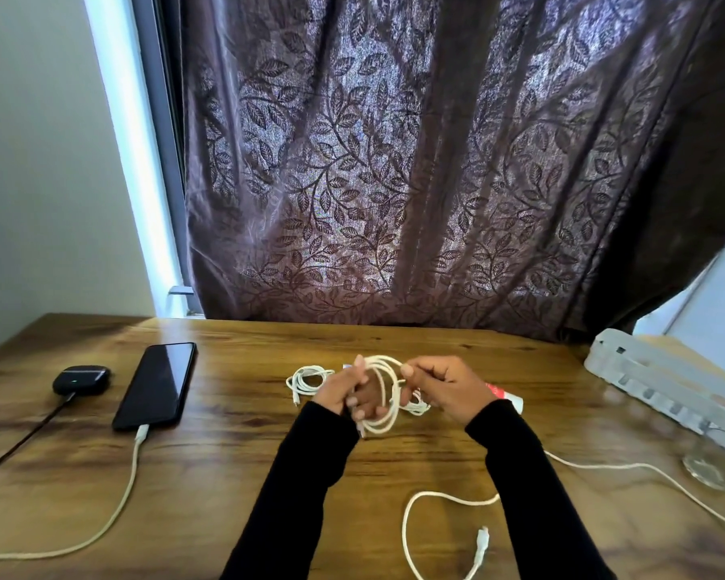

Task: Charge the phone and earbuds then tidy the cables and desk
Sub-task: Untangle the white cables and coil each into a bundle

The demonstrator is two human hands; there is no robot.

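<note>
Charging is done: phone (155, 385) and earbud case (81, 379) are plugged in. Right of the phone, left hand (344, 395) and right hand (444, 389) grasp a half-coiled white cable (379, 395); a loose cable (436, 502) remains.

From where I stand no word, brand or number can be read anywhere: the red and white tube (506, 396) behind the right wrist carries print too blurred to make out.
</note>
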